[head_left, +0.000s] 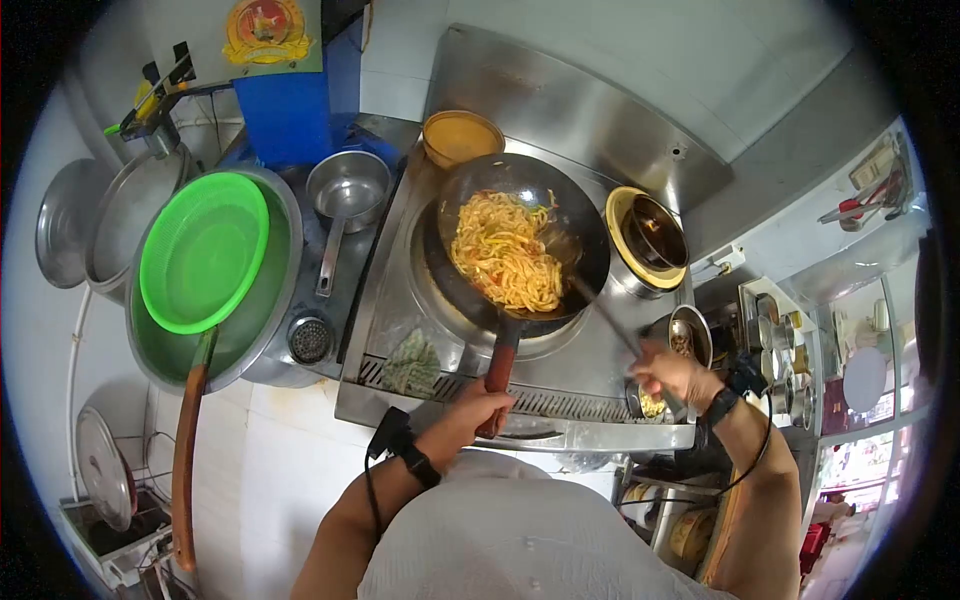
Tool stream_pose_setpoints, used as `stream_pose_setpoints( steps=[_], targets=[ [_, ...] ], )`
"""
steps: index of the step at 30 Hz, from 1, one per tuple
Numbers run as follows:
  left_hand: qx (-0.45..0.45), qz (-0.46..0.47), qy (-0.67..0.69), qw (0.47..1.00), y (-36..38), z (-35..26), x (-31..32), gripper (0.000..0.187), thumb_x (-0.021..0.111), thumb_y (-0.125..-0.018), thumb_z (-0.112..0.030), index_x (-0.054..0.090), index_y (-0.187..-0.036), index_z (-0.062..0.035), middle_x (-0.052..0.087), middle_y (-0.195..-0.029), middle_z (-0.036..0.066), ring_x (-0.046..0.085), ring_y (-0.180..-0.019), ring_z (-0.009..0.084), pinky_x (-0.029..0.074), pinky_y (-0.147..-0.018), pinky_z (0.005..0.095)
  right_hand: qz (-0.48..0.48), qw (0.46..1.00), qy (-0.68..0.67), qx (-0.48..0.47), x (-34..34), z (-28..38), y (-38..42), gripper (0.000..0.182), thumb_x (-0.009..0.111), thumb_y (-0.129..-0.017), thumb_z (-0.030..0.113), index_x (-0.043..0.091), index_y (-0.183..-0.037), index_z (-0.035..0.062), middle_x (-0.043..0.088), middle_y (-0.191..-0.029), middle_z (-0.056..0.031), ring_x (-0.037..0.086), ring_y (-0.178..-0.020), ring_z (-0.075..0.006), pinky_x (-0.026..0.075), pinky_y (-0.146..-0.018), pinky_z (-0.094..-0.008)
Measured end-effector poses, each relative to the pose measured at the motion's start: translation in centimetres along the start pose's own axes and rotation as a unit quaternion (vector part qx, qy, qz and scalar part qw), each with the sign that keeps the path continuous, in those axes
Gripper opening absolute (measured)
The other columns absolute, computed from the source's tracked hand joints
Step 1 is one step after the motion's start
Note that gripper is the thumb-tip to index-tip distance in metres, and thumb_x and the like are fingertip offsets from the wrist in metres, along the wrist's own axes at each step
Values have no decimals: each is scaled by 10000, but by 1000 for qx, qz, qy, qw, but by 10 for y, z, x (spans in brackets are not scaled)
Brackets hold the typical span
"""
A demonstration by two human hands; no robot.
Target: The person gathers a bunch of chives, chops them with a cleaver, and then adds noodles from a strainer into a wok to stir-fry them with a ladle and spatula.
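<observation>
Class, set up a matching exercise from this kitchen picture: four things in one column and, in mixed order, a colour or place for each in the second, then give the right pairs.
Things:
1. wok
2. basin
3. wok handle
4. saucepan

Descriptions:
A. bright green
B. gripped by the left hand
C. holds yellow noodles
D. empty, steel, left of the burner

The right hand holds the utensil that reaches into the wok.

Pairs: 1-C, 2-A, 3-B, 4-D
</observation>
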State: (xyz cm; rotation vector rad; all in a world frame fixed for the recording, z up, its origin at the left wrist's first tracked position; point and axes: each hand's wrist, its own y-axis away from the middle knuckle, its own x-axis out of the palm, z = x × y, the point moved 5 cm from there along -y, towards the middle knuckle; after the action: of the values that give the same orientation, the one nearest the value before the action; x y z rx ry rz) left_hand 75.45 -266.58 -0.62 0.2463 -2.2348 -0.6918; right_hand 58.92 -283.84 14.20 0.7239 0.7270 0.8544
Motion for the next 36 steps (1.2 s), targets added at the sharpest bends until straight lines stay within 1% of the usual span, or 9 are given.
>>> stream_pose_setpoints(
  steps=[4, 6, 12, 14, 19, 24, 31, 34, 36],
  targets=[
    [-17, 13, -8, 1000, -2, 1, 0, 304, 563, -707, -21, 387, -952, -64, 449, -611, 31, 461, -434, 123, 388, -365, 273, 156, 946, -279, 61, 65, 2, -13, 264, 474, -785, 40, 399, -1038, 37, 364, -532, 48, 309, -344, -37, 263, -292, -202],
    [-3, -11, -14, 1000, 1, -2, 1, 188, 561, -719, -50, 405, -824, -58, 459, -587, 30, 461, -415, 126, 380, -365, 257, 226, 824, -519, 27, 73, 7, -39, 212, 460, -795, 44, 437, -1006, 28, 362, -530, 56, 319, -338, -19, 260, -275, -179],
    [-29, 15, 4, 999, 2, -1, 3, 323, 565, -712, -37, 383, -978, -63, 447, -623, 26, 457, -442, 111, 387, -362, 267, 212, 832, -509, -67, 44, 7, -21, 222, 442, -792, 30, 435, -1014, 34, 355, -534, 41, 311, -328, -22, 251, -265, -176],
    [-27, 5, 1, 1000, 4, -1, 3, 319, 564, -713, -42, 383, -975, -65, 443, -630, 22, 457, -455, 105, 386, -362, 264, 106, 907, -392, -110, 30, 4, 9, 299, 452, -774, 24, 395, -1067, 30, 343, -528, 27, 303, -328, -35, 242, -271, -189],
    [-22, 8, 4, 1000, 8, -5, 5, 246, 562, -705, -46, 398, -884, -84, 440, -629, 13, 450, -462, 97, 385, -369, 248, 2, 952, -271, -146, 23, 7, 47, 410, 453, -746, 9, 343, -1140, 34, 346, -509, 1, 314, -314, -77, 249, -279, -221],
    [-16, 6, 21, 1000, 9, -1, 4, 290, 563, -715, -48, 397, -949, -92, 437, -641, 14, 439, -460, 97, 381, -375, 239, -33, 967, -209, -143, 11, 0, 53, 401, 449, -729, -4, 358, -1117, 40, 363, -499, -11, 343, -316, -82, 261, -279, -225],
    [-12, -2, 16, 1000, 6, -2, 3, 296, 566, -703, -41, 392, -943, -52, 448, -594, 24, 450, -417, 115, 382, -361, 268, -241, 929, 220, -176, -27, 12, -60, 338, 431, -726, 4, 364, -1056, -28, 453, -558, -61, 404, -357, -128, 311, -306, -259],
    [-19, -5, -5, 1000, 3, -1, 1, 319, 566, -703, -43, 389, -968, -52, 450, -597, 23, 452, -420, 116, 380, -361, 269, -85, 993, 6, -79, 13, -2, -89, 328, 443, -749, 16, 377, -1068, -20, 426, -550, -21, 400, -361, -97, 312, -307, -248],
    [-17, -8, 3, 1000, 3, -1, 2, 333, 567, -704, -45, 387, -983, -50, 450, -598, 22, 452, -421, 116, 380, -361, 268, 238, 890, -386, -37, 55, 0, -93, 323, 444, -772, 23, 390, -1090, 13, 379, -534, 24, 388, -363, -57, 312, -295, -221]
  ],
)
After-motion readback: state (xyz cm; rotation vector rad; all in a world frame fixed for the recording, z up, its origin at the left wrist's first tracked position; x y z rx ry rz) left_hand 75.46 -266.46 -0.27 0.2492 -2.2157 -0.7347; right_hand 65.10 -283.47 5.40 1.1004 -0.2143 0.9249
